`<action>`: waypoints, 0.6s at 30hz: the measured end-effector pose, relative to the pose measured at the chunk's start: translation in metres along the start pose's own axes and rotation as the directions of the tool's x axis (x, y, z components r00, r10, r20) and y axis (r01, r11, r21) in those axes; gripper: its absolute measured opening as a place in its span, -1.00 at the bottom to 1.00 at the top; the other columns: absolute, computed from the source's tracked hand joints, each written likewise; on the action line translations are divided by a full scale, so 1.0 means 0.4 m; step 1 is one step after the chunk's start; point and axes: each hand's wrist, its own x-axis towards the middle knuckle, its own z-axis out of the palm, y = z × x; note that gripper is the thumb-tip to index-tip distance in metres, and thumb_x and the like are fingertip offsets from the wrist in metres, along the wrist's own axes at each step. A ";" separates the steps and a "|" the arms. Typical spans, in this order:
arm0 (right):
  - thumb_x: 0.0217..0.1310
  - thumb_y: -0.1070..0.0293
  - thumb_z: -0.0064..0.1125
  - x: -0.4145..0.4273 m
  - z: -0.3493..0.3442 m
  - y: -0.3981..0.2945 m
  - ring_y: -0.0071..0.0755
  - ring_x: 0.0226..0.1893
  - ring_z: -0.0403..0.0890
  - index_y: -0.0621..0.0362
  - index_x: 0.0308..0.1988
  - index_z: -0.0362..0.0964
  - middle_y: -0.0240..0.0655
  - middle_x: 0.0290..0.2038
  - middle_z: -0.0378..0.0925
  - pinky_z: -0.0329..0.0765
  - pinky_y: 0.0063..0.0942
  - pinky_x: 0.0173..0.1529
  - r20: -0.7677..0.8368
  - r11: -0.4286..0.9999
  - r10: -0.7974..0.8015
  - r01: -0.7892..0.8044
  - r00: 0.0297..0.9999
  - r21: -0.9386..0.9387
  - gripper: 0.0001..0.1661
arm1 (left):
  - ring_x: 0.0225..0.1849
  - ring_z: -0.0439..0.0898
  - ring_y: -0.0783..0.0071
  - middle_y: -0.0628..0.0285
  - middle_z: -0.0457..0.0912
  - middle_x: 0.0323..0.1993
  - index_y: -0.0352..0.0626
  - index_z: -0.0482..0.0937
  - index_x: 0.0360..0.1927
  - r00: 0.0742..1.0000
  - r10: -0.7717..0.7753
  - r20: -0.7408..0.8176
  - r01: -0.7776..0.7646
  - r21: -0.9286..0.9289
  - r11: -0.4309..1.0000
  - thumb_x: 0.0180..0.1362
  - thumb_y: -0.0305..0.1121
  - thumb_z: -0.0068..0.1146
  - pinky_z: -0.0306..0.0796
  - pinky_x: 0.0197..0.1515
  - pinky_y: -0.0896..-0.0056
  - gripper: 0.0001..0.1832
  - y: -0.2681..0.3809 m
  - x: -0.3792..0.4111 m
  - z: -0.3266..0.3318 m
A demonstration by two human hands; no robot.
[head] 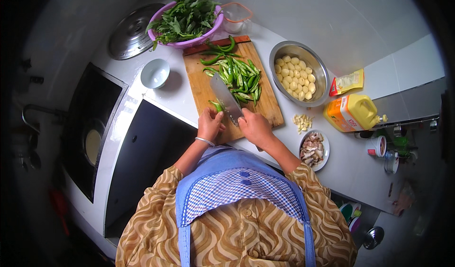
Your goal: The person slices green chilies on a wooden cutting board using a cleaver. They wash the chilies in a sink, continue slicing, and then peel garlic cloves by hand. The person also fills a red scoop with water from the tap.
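My right hand (pixel 256 125) grips a broad steel cleaver (pixel 227 98), its blade slanting up and left over the wooden cutting board (pixel 199 80). Small pale seeds cling to the blade. Near the board's front left edge, my left hand (pixel 210 124) has its fingers on a piece of green chili pepper (pixel 216 105). Cut chili strips (pixel 241 73) lie heaped beyond the blade, many with their pale insides showing. Several whole green chilies (pixel 227 46) rest at the board's far end, by its red-brown end strip (pixel 217 46).
A purple basket (pixel 213 32) of leafy greens (pixel 185 18) stands behind the board, a pale bowl (pixel 155 74) to its left. At right are a steel basin (pixel 320 68) of peeled potatoes (pixel 295 77), garlic cloves (pixel 302 122), a plate of sliced meat (pixel 312 149) and a yellow oil jug (pixel 350 113).
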 end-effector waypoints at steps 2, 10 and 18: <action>0.25 0.25 0.06 -0.017 -0.005 -0.005 0.36 -0.39 0.57 0.25 -0.29 0.38 0.13 -0.49 0.54 0.46 0.16 -0.30 0.023 1.000 0.012 -0.012 1.000 -0.019 -0.75 | -0.64 0.60 0.45 0.12 0.57 -0.46 -0.31 0.34 -0.25 1.000 -0.002 0.007 0.002 0.035 0.999 0.29 -0.39 0.19 0.51 -0.64 0.45 -0.75 0.011 -0.003 0.002; 0.23 0.26 0.08 -0.036 -0.035 0.009 0.36 -0.35 0.56 0.23 -0.27 0.38 0.13 -0.45 0.55 0.46 0.16 -0.26 0.121 1.000 0.007 -0.004 0.993 -0.020 -0.76 | -0.67 0.57 0.45 0.16 0.54 -0.50 -0.31 0.35 -0.28 0.999 0.048 0.001 -0.048 0.166 0.985 0.17 -0.46 0.21 0.49 -0.66 0.41 -0.76 -0.002 0.016 0.008; 0.26 0.32 0.03 0.016 -0.085 -0.019 0.17 -0.45 0.65 0.27 -0.27 0.38 0.09 -0.50 0.57 0.56 0.05 -0.28 0.320 0.995 0.091 -0.078 0.943 -0.055 -0.79 | -0.62 0.55 0.39 0.15 0.51 -0.54 -0.31 0.37 -0.34 0.972 0.231 -0.040 -0.203 0.348 0.915 0.05 -0.46 0.27 0.43 -0.60 0.33 -0.74 -0.055 0.041 0.013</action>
